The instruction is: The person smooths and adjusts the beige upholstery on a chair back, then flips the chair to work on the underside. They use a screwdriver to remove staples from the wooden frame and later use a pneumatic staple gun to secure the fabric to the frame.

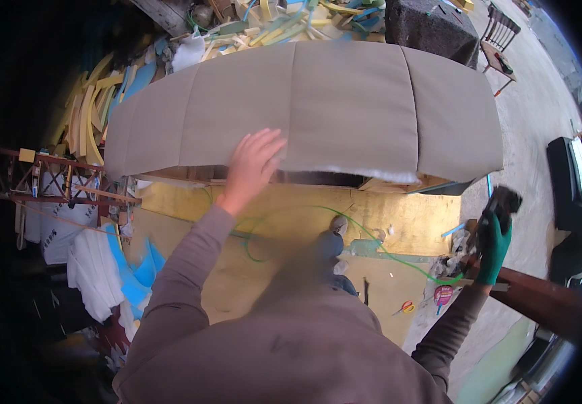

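A long upholstered furniture piece (pixel 345 101) in grey-brown material with vertical seams lies in front of me. Its near edge is loose and shows white fibre, with a wooden frame (pixel 439 183) partly exposed beneath. My left hand (pixel 252 165), bare, rests on the cover near its near edge, fingers stretched out. Out to the right, my right hand (pixel 495 249) in a green glove is closed around a dark staple gun (pixel 505 202), apart from the cover. A thin green air hose (pixel 399 257) runs from near that hand across the floor.
Foam offcuts (pixel 284 23) are heaped behind the piece. A dark block (pixel 432 30) and a wooden chair (pixel 496 44) stand far right. Red-handled scissors (pixel 407 307) lie on the floor near a brown beam (pixel 540 299). White wadding (pixel 92 269) and blue foam are at left.
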A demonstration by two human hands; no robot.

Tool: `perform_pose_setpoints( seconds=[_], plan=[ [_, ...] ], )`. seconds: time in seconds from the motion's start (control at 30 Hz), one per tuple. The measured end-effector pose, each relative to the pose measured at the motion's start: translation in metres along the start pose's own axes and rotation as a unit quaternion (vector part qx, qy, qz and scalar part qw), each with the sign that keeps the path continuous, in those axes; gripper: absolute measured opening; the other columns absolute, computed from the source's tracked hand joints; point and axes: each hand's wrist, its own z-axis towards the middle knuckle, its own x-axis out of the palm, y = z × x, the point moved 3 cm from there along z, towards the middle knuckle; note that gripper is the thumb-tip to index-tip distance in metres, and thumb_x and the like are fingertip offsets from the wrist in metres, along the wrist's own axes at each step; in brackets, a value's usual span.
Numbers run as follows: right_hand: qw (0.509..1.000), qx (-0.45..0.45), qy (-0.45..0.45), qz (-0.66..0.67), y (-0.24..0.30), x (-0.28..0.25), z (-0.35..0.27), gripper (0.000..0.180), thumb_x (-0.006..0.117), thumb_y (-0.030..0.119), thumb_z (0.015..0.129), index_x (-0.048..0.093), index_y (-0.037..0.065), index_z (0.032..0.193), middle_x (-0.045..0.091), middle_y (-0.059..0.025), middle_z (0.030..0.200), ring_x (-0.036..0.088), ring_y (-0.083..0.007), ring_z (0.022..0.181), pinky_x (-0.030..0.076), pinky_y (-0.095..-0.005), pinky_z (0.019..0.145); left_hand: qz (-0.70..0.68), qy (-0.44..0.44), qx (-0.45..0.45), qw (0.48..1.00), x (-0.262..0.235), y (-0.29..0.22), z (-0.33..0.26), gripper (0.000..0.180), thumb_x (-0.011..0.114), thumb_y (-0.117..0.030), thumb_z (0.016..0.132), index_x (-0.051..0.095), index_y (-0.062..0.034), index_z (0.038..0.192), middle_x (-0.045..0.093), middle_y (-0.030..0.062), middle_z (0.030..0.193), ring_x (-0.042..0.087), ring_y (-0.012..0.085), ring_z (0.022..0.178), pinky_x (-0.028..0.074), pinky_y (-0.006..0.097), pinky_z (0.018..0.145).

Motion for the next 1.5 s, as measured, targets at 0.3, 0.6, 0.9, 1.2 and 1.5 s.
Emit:
perform_pose_setpoints(
  seconds=[0.3,0.6,0.9,1.2,1.5],
  plan=[
    [0.963,-0.077,0.107,-0.234,0.090,0.131,-0.015,0.060,0.068,0.017,0.098,0.050,0.011,0.155,0.073,-0.0086,0.108,0.068,-0.0172,0.085,0.055,-0.0324,0.076,-0.038,-0.015,0.061,0.997,-0.050,0.033,0.011,0.033,0.074,0.000,0.083,0.074,-0.0056,0.115,0.073,0.0094,0.128,0.065,0.0359,0.121,0.054,0.046,0.103],
    [0.771,-0.282,0.036,-0.570,0.080,0.314,0.063,0.052,0.074,0.029,0.094,0.058,0.013,0.141,0.075,-0.0256,0.118,0.072,-0.0478,0.107,0.057,-0.0564,0.088,-0.058,-0.008,0.123,0.991,-0.053,0.085,0.010,0.013,0.075,-0.008,0.085,0.067,-0.0045,0.095,0.066,0.0104,0.096,0.065,0.0366,0.093,0.051,0.050,0.080],
    [0.989,-0.107,-0.101,0.014,0.053,0.365,-0.148,0.036,0.058,0.027,0.113,0.076,-0.004,0.111,0.079,-0.0087,0.103,0.070,-0.0122,0.090,0.055,-0.0283,0.080,-0.164,0.098,0.248,0.950,-0.083,0.100,0.056,0.042,0.076,-0.025,0.096,0.048,-0.0017,0.075,0.049,0.0181,0.071,0.051,0.0440,0.068,0.040,0.050,0.059],
    [0.870,0.208,0.197,0.402,0.028,0.480,-0.150,0.067,0.052,0.061,0.110,0.068,-0.001,0.129,0.079,-0.0164,0.106,0.076,-0.0286,0.097,0.060,-0.0420,0.093,-0.187,0.136,0.294,0.927,-0.112,0.085,0.072,0.050,0.074,-0.033,0.100,0.046,-0.0007,0.074,0.045,0.0199,0.068,0.046,0.0424,0.065,0.037,0.050,0.057],
    [0.919,0.177,0.134,0.325,-0.014,0.479,-0.151,0.040,0.071,0.035,0.105,0.071,0.001,0.127,0.078,-0.0137,0.104,0.077,-0.0241,0.077,0.065,-0.0373,0.071,-0.077,0.164,0.300,0.936,-0.073,0.091,0.044,0.048,0.073,-0.038,0.100,0.051,-0.0027,0.076,0.052,0.0204,0.070,0.054,0.0446,0.068,0.042,0.053,0.059]
  ],
)
